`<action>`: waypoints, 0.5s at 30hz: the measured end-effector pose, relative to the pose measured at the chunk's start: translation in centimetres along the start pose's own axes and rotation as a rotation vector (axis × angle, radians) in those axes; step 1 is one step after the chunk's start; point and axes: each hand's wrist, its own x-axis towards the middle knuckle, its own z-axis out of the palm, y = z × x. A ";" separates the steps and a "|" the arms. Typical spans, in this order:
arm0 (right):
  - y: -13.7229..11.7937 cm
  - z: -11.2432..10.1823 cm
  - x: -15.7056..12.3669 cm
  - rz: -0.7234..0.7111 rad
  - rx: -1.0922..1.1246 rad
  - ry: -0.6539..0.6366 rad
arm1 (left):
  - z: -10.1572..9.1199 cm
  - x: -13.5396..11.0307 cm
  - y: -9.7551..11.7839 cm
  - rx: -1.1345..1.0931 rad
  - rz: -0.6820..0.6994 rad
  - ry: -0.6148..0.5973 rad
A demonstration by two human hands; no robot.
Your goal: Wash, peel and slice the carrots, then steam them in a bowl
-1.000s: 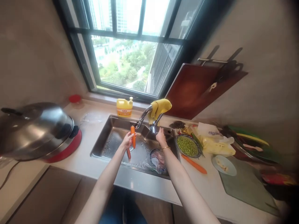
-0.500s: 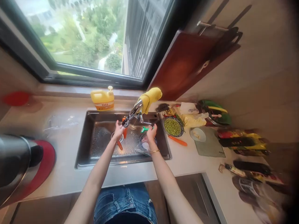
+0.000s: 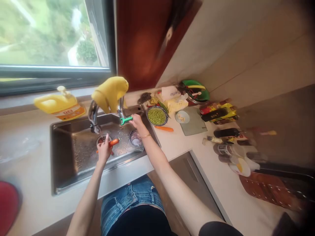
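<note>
Over the sink (image 3: 64,188), my left hand (image 3: 104,152) is closed around a carrot (image 3: 114,142), whose orange end sticks out to the right past my fingers. My right hand (image 3: 136,121) grips a green peeler (image 3: 126,120) near the base of the faucet, its head pointing left, apart from the carrot. Behind my left hand is a patterned bowl (image 3: 100,139), partly hidden. A second patterned bowl (image 3: 132,135) stands in the sink below my right hand, with something pinkish in it and clear plastic beside it.
The faucet (image 3: 93,116), draped with a yellow cloth (image 3: 110,91), rises behind my hands. A yellow jug (image 3: 59,105) stands left of it. Right of the sink are a bowl of green beans (image 3: 157,116), another carrot (image 3: 164,129), a white dish (image 3: 182,117) and several bottles.
My view has turned to the right. My left hand has come away from the faucet's spout, and its carrot now points right. My right hand still holds the peeler, now raised nearer the faucet base.
</note>
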 end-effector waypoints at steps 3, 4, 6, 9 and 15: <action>-0.1 -3.4 -2.3 -0.053 0.053 0.038 | 3.5 -0.5 5.3 0.003 0.178 -0.053; -0.2 -5.2 -3.5 -0.124 0.098 0.055 | 5.0 -0.4 7.5 -0.028 0.236 -0.087; -0.3 -9.7 -6.4 -0.243 0.189 0.087 | 8.2 0.3 12.3 -0.121 0.346 -0.177; -0.3 -16.9 -10.1 -0.245 0.242 0.243 | 13.4 2.0 19.5 -0.346 0.426 -0.260; 1.4 -25.3 -13.1 -0.076 0.230 0.451 | 19.9 4.7 29.5 -0.780 0.467 -0.334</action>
